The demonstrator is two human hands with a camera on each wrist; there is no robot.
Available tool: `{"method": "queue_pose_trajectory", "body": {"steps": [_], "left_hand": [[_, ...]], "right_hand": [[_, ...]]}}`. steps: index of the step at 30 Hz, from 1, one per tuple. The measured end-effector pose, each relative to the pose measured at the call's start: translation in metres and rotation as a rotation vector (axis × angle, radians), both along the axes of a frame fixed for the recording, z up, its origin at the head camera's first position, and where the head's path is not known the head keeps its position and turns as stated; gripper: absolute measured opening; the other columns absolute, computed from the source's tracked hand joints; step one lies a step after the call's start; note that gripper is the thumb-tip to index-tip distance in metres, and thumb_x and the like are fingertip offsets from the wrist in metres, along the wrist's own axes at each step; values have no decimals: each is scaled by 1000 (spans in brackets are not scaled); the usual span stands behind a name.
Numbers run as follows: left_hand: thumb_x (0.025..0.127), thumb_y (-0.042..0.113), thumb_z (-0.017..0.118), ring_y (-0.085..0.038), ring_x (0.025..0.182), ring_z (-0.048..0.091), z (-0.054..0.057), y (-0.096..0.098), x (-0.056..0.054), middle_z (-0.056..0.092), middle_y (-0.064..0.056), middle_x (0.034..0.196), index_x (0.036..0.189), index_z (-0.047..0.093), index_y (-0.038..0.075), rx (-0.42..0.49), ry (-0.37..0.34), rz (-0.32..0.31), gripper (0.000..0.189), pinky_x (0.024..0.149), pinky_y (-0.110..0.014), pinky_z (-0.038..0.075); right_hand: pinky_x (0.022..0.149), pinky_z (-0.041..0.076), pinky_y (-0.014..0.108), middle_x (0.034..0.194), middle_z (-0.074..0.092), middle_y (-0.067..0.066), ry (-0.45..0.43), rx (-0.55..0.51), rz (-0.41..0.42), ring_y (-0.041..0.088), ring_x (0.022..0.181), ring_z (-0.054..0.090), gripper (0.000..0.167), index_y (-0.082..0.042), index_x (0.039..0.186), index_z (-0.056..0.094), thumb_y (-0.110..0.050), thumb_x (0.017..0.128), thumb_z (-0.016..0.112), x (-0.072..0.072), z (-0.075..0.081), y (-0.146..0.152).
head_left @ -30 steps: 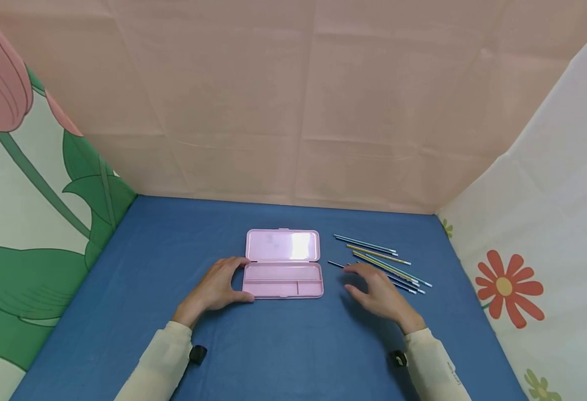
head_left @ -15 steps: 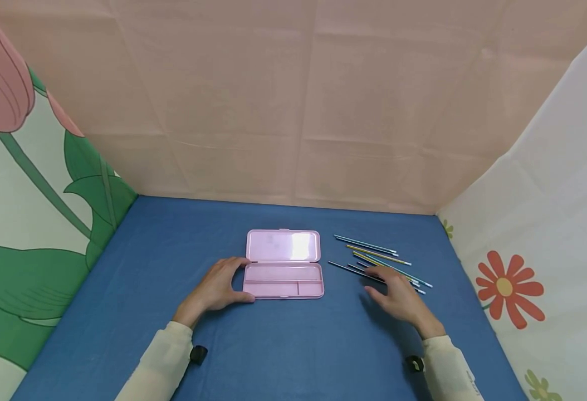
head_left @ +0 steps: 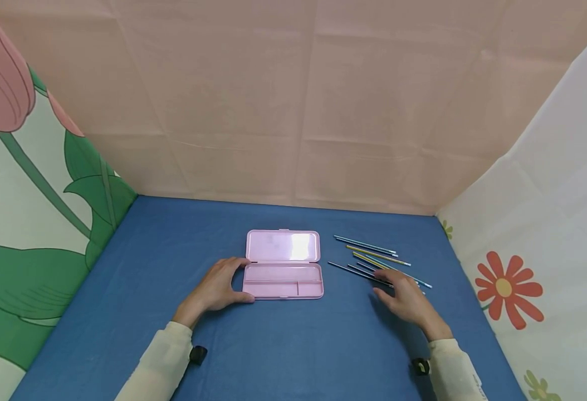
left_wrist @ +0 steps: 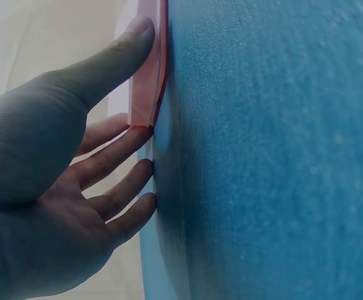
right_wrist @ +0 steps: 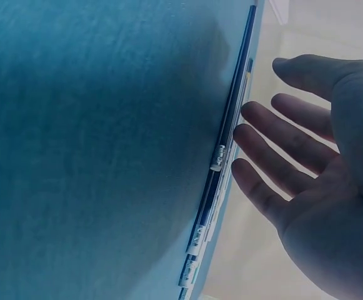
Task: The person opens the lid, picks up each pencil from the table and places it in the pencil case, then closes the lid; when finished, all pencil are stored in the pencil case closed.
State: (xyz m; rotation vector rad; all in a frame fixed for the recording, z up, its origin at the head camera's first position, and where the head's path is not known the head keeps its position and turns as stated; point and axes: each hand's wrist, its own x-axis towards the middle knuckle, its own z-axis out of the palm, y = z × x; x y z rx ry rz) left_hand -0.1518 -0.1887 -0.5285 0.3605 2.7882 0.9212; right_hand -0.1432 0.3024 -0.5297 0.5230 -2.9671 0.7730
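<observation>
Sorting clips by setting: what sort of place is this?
Probably a staged tabletop booth, not a lived-in room: blue-covered table, creased beige backdrop and flower-printed sheets on both sides.

The left forearm [head_left: 158, 362] and right forearm [head_left: 455, 370] slant inward, hands well apart. The left hand [head_left: 214, 287] curves in a C, its left thumb [left_wrist: 115, 59] set wide of the slightly bent, spread left fingers [left_wrist: 126, 187]. The right hand [head_left: 406, 299] is relaxed, right thumb [right_wrist: 312, 74] apart, right fingers [right_wrist: 272, 156] loosely bent and spaced.
</observation>
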Motion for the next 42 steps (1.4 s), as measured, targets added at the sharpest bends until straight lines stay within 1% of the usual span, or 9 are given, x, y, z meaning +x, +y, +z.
{"method": "queue_pose_trajectory", "body": {"steps": [7, 10, 14, 17, 20, 25, 32, 37, 42], "left_hand": [[84, 35, 103, -53, 156, 51, 0, 0, 0, 58, -25, 166, 160, 58, 5, -3, -3, 1, 93, 128, -74, 42], [84, 36, 103, -52, 156, 51, 1, 0, 1, 58, -25, 166, 160, 58, 6, 2, -8, 5, 93, 128, -74, 42], [83, 35, 103, -53, 156, 50, 3, 1, 3, 58, -26, 166, 159, 59, 6, 6, -13, 10, 92, 128, -74, 42], [83, 35, 104, -54, 155, 50, 4, 1, 4, 58, -26, 166, 158, 60, 5, 5, -11, 8, 92, 127, -75, 42], [83, 35, 103, -53, 155, 51, 4, 2, 4, 59, -26, 165, 158, 59, 5, 15, -8, 9, 92, 128, -74, 42], [84, 35, 103, -53, 155, 51, 2, 1, 3, 58, -26, 166, 160, 58, 5, 16, -10, 10, 93, 128, -74, 42], [84, 35, 103, -53, 156, 50, 0, 1, 2, 57, -26, 167, 160, 58, 5, 13, -13, 13, 93, 128, -74, 42], [83, 35, 103, -53, 156, 50, 0, 1, 1, 57, -25, 167, 160, 58, 6, 9, -15, 15, 93, 128, -74, 42], [84, 35, 103, -52, 156, 50, -1, 1, 0, 57, -25, 167, 160, 58, 6, 8, -19, 17, 93, 128, -74, 42]], "right_hand": [[108, 59, 67, 133, 81, 18, 1, 15, 3, 42, 127, 75, 36, 0, 136, 76, -12, 103, 83, -2, -3, -1], [105, 61, 64, 129, 81, 17, 22, 18, 11, 40, 122, 77, 34, 0, 133, 77, -10, 100, 85, -3, -5, -1], [92, 64, 50, 118, 82, 12, 56, 21, 46, 29, 105, 77, 31, -1, 126, 79, -5, 96, 88, -5, -10, -4], [81, 61, 39, 110, 80, 7, 60, 26, 62, 18, 93, 71, 27, -4, 121, 81, -2, 95, 88, -7, -12, -5], [76, 57, 33, 104, 77, 4, 55, 29, 58, 13, 89, 66, 24, -6, 117, 83, 2, 95, 86, -8, -13, -6], [73, 56, 32, 100, 76, 2, 53, 40, 68, 10, 87, 64, 21, -7, 112, 84, 6, 95, 82, -10, -12, -7], [73, 54, 30, 97, 74, 2, 89, 28, 85, 8, 84, 61, 22, -6, 109, 84, 10, 94, 79, -10, -13, -3], [73, 54, 30, 99, 75, 1, 107, 4, 81, 6, 85, 61, 24, -7, 110, 84, 11, 94, 79, -8, -11, 0], [75, 57, 32, 104, 77, 2, 126, -6, 67, 9, 88, 65, 24, -8, 110, 84, 10, 96, 79, -6, -6, 1]]}}
